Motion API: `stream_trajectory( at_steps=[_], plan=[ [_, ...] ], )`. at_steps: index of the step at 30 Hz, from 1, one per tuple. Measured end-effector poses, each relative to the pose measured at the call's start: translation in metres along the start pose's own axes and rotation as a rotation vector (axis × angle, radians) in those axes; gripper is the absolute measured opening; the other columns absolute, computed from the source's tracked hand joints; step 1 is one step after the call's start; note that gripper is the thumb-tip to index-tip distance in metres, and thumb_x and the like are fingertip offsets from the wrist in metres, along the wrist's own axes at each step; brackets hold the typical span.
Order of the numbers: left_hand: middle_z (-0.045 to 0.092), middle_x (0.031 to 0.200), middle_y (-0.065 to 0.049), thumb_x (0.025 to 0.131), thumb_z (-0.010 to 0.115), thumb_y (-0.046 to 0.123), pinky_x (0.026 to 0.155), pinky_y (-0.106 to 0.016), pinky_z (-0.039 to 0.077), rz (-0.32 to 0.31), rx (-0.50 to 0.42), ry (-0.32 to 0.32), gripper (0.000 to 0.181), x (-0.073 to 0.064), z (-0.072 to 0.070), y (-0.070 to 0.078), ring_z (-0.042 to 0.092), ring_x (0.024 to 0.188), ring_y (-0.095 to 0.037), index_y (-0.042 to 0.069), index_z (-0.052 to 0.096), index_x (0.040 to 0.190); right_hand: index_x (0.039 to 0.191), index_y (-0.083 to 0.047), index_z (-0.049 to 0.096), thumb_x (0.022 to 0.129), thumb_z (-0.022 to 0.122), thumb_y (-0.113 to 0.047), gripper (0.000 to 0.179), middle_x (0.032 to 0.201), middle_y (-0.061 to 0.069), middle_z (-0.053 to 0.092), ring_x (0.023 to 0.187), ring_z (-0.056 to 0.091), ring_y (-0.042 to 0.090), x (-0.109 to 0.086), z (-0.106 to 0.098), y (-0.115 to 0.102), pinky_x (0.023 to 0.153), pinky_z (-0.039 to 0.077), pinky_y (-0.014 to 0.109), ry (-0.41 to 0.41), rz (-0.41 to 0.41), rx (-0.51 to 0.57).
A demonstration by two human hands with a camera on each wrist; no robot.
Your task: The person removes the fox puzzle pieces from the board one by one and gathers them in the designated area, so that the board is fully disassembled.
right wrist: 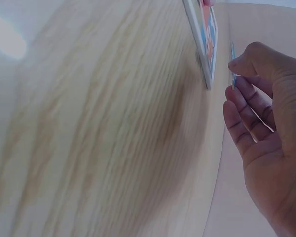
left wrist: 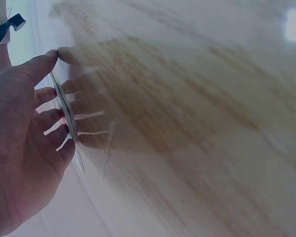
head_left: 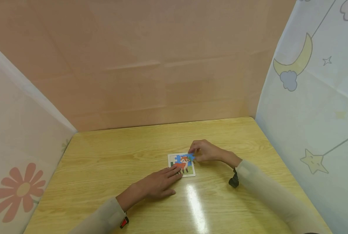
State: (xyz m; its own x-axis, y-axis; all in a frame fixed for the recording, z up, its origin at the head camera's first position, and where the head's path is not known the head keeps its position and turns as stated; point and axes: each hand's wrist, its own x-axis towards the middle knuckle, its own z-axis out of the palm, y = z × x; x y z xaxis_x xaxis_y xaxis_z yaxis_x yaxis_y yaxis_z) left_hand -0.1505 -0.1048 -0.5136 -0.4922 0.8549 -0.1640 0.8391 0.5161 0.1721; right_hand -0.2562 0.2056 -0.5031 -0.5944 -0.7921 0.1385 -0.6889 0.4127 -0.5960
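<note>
A small square jigsaw puzzle (head_left: 184, 169) with a white border and a fox picture lies on the wooden table. My left hand (head_left: 161, 182) rests over its near left part, with extended fingers on the puzzle, and covers some of the picture. In the left wrist view, the fingertips reach the edge of the puzzle board (left wrist: 71, 123). At the upper right corner, my right hand (head_left: 205, 151) pinches a blue puzzle piece (head_left: 192, 157). Seen edge-on in the right wrist view, this thin piece (right wrist: 233, 83) is between thumb and fingertips, apart from the board (right wrist: 205, 69).
The wooden table (head_left: 118, 152) meets an orange-brown cloth wall (head_left: 133, 81) at its far edge. Pale printed cloths stand on both sides, a flower (head_left: 23, 189) on the left one and a moon (head_left: 301, 60) on the right. Light glares on the tabletop in front of the puzzle.
</note>
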Motion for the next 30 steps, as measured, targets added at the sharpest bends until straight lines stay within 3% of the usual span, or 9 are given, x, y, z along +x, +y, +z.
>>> stream_trajectory(
  at_steps=[20,30],
  plan=[
    [0.017,0.177,-0.008,0.112,0.05,0.046,0.131,-0.041,0.025,-0.006,-0.015,-0.006,0.069,0.0,0.0,0.0,0.014,0.164,-0.026,0.014,0.029,0.169,0.109,-0.003,0.079,0.082,0.084,0.001,0.027,0.105,0.004,0.073,0.093,0.07,0.019,-0.04,-0.016,0.016,0.082,0.062,0.035,0.038,0.026,-0.073],
    [0.017,0.177,-0.009,0.112,0.051,0.044,0.131,-0.04,0.025,0.01,-0.011,0.009,0.067,-0.001,-0.001,0.0,0.016,0.164,-0.027,0.013,0.032,0.168,0.11,-0.005,0.079,0.084,0.081,0.001,0.027,0.108,0.002,0.073,0.099,0.071,0.02,-0.053,-0.019,0.021,0.088,0.062,0.04,0.028,0.067,-0.105]
  ],
)
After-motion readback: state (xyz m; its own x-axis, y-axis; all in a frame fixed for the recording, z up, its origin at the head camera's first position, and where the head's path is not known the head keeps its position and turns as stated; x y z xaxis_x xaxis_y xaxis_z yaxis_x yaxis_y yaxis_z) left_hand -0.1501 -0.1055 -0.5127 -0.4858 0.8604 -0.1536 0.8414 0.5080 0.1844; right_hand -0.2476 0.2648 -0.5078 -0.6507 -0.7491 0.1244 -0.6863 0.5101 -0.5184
